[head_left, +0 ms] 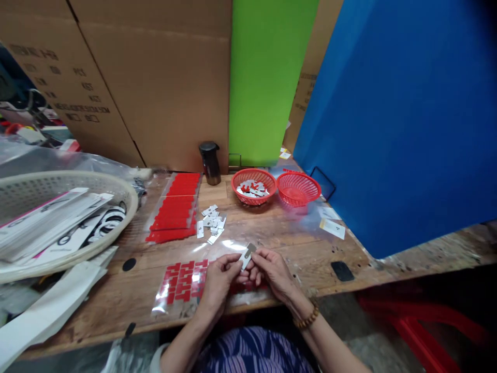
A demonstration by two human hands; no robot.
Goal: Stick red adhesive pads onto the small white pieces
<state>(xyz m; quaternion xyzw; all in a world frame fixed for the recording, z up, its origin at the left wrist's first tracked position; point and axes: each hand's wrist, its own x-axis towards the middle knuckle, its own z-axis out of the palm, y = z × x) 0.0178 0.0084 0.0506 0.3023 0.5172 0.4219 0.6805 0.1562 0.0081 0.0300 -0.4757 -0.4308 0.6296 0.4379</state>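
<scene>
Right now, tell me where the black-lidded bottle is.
In the head view, the bottle is left of centre at the back of the table, in front of the brown cardboard, left of both red baskets.

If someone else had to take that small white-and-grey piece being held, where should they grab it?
Probably at the grey far end of the small piece, pinched by its flat faces, coming from across the table. It looks thin, and that end sticks out past the left hand and the right hand.
</scene>
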